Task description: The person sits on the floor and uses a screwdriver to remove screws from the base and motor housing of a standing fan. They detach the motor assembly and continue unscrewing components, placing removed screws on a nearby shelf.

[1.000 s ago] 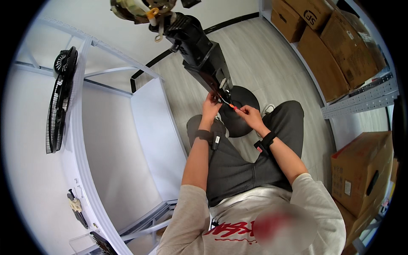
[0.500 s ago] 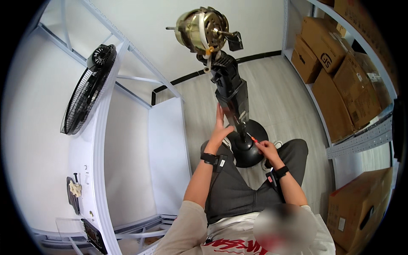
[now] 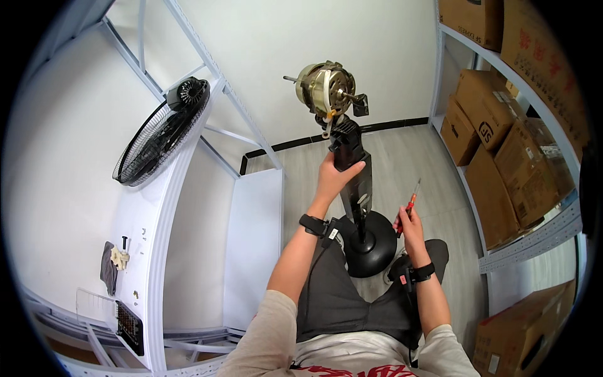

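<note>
A fan stand stands between my legs, with a bare brass-coloured motor on top, a black column and a round black base. My left hand wraps round the upper column, just under the motor; its fingertips are partly hidden behind the column. To the right of the column, my right hand holds a screwdriver with a red handle, its tip pointing up and away from me. The screwdriver is apart from the stand.
On the white shelf at left lie a black fan cage, a grey cloth, a cream-coloured part, small screws and a black tray. Cardboard boxes fill the rack at right. Another box stands low at right.
My left hand has moved up the column and closed round it. My right hand has drawn the screwdriver away from the lower column and turned its tip upward. The view has shifted.
</note>
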### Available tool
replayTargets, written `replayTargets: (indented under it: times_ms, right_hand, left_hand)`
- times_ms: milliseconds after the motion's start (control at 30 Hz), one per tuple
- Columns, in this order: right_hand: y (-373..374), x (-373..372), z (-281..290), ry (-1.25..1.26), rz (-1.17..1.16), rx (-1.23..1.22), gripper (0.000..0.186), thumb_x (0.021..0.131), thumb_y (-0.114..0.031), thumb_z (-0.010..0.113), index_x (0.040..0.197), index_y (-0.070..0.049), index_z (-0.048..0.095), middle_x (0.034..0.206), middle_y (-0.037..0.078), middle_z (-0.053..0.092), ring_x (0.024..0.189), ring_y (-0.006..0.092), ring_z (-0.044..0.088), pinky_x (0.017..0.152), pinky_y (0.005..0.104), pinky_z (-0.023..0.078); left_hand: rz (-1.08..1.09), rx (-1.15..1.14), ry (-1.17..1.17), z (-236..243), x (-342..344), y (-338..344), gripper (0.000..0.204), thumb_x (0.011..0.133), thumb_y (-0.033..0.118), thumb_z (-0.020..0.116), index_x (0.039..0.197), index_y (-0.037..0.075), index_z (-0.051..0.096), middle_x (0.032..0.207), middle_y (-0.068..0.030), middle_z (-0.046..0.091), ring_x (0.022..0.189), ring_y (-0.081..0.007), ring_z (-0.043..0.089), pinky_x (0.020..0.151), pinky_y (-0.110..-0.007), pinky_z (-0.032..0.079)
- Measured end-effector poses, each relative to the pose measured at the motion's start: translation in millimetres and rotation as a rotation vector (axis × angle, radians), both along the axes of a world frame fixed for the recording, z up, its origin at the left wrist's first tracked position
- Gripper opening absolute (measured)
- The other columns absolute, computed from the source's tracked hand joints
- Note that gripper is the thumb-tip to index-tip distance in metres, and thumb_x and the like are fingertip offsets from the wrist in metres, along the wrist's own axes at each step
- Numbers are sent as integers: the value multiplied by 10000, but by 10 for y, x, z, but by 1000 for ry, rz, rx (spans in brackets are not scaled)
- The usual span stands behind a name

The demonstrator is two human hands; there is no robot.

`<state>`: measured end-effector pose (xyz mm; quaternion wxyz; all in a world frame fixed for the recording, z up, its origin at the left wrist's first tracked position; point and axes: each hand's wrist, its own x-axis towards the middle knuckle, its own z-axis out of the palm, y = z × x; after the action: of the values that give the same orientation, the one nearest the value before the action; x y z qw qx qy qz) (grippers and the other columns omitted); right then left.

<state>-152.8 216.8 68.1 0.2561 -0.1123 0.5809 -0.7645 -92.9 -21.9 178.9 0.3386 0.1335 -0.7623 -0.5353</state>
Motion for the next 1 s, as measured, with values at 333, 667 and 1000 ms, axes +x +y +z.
replayTargets:
  times_ms: [333,667,1000]
  right_hand:
    - [-262,198,722,180,24,-42,144,951,-180,639,1022,-55,636,743,-41,563,577,30,482,509,193,364]
    - [-679,9,857,423,-112,-55,412,853,-212,755,1220,-62,641,755,-92,526,630,5,408,564,194,338]
    - [-962,-295,920,262,197,-46,317,873,-348,741,994,-71,645,625,-88,466,518,31,417,451,231,313]
  left_hand:
    - [-61,-12,-15,148,-83,-53,511,740,270,828,1126,5,624,1051,-74,676,963,-165,623,868,-315,492]
    - [29,-45,7,112,-59,86,529,746,261,818,1143,-9,596,1057,-125,685,951,-227,661,851,-345,510]
    - [332,-171,-39,244,-170,197,558,673,357,876,1022,-8,641,928,-115,714,837,-205,684,765,-335,528]
